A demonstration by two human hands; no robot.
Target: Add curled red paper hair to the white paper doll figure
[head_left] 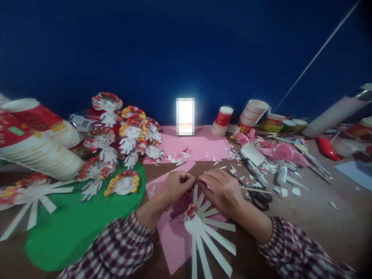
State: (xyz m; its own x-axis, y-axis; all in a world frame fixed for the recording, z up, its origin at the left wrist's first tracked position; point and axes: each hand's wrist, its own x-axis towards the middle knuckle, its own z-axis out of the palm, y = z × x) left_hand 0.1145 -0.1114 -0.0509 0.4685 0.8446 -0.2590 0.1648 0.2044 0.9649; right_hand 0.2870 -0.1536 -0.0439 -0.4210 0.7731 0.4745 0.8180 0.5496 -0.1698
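A paper cup cut into long white strips [194, 226] lies splayed around its round base, over pink paper. One strip, close to the base, is rolled into a small red-and-white curl. My left hand [177, 188] pinches the far end of an upward-pointing strip between thumb and finger. Against the same strip end, my right hand [222, 190] has its fingers closed, fingertips meeting those of the left. The strip's tip is hidden by the fingers. A thin wooden stick [257, 190] juts out from behind my right hand; whether the hand holds it I cannot tell.
Paper dolls with curled red and yellow rims [132, 133] stand at left, near stacked paper cups [43, 151] and a green sheet [78, 228]. Black-handled scissors [260, 199], markers [254, 170] and paper scraps lie at right. A bright, pixelated screen [185, 116] stands behind.
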